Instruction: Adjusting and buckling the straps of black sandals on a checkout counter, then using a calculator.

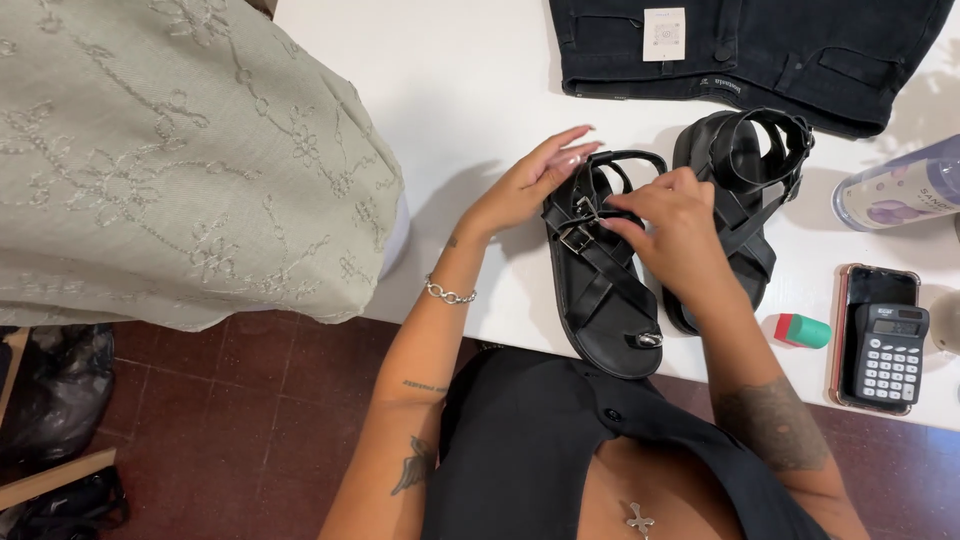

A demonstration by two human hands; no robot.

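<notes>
Two black strappy sandals lie on the white table (pixel 470 90). The nearer sandal (pixel 610 310) has crossed straps, a silver buckle and a silver toe ring. My left hand (pixel 530 180) steadies its heel end from the left, fingers extended along the ankle strap. My right hand (pixel 675 225) pinches a strap by the buckle at the sandal's middle. The second sandal (pixel 745 150) lies just to the right, partly behind my right hand.
Folded black jeans (pixel 750 50) with a paper tag lie at the table's far edge. A bottle (pixel 900 185), a phone with a calculator (pixel 888 350) on it, and a small red-and-green object (pixel 802 330) sit to the right. Pale embroidered fabric (pixel 170 150) covers the left.
</notes>
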